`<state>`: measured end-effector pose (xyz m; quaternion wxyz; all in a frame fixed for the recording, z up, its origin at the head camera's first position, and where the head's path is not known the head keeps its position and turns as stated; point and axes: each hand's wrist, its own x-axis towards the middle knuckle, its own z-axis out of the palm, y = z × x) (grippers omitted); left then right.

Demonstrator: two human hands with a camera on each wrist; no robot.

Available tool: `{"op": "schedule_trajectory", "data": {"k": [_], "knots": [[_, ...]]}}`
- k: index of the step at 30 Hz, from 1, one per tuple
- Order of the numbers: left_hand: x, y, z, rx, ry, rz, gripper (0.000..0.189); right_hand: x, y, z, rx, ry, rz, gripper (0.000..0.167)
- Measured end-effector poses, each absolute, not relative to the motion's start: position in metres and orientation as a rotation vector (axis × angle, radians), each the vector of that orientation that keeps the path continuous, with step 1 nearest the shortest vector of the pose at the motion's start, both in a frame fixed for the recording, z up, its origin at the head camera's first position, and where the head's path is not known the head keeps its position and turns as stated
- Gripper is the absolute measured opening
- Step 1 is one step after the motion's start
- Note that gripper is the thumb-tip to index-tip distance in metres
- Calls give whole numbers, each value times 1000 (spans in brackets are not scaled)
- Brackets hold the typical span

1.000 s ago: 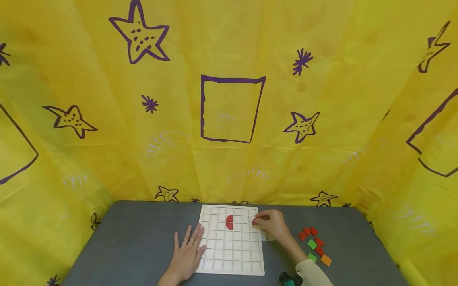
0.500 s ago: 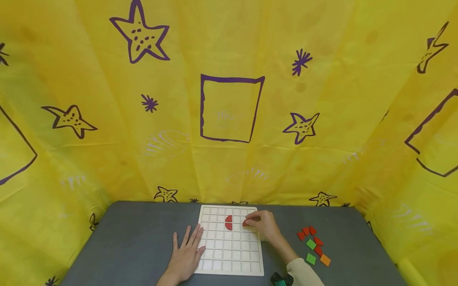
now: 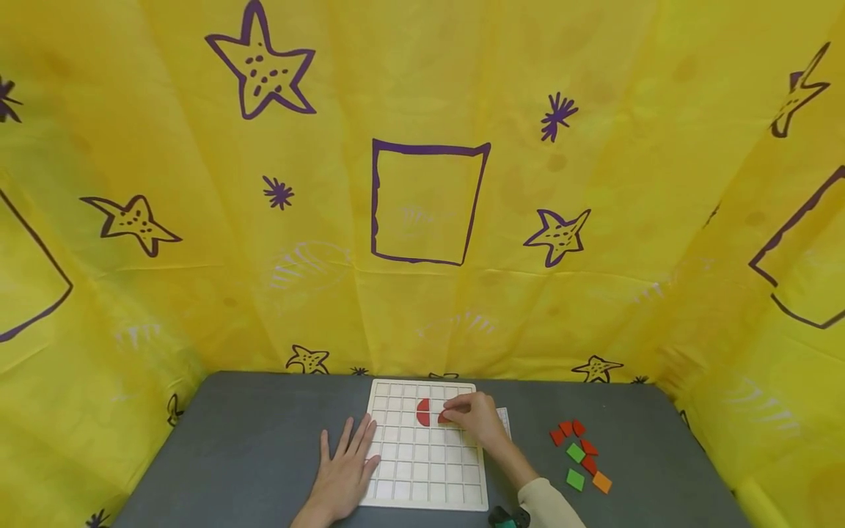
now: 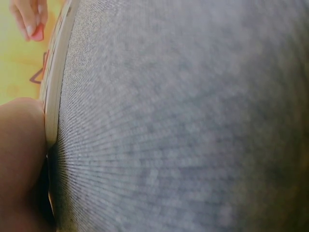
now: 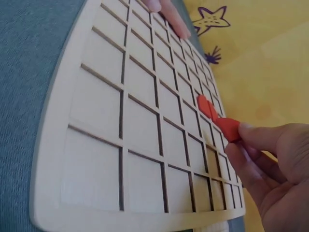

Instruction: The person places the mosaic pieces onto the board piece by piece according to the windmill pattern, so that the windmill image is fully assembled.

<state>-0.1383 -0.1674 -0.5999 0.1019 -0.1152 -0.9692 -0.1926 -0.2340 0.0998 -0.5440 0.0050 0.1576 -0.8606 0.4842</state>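
A white grid board [image 3: 422, 469] with square cells lies on the dark grey table. My left hand [image 3: 343, 469] rests flat along its left edge, fingers spread, fingertips over the rim. Between thumb and fingers my right hand [image 3: 477, 419] pinches a red quarter-circle tile [image 3: 443, 416], held close over the upper cells. Just left of it, two red quarter-circle tiles [image 3: 423, 412] sit in neighbouring cells, forming a half disc. The right wrist view shows the pinched red tile [image 5: 229, 128] tilted above the grid, close to the placed ones.
Loose red tiles [image 3: 589, 446], two green squares [image 3: 575, 480] and an orange square [image 3: 601, 482] lie on the table [image 3: 647, 455] to the right. A pale card [image 3: 505, 419] shows partly behind the right hand. A yellow curtain [image 3: 422, 315] surrounds the table's back and sides.
My right hand has moved left with the red tile, from the board's right edge to beside the two placed red tiles. The left hand has stayed put.
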Motion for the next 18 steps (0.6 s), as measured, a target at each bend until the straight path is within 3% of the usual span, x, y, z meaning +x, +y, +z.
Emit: {"op": "schedule_trajectory", "data": {"k": [18], "knots": [[-137,-166,-597,-351,-2888,-591,57,-232,91,-555,401,-2766,1532,5]]}}
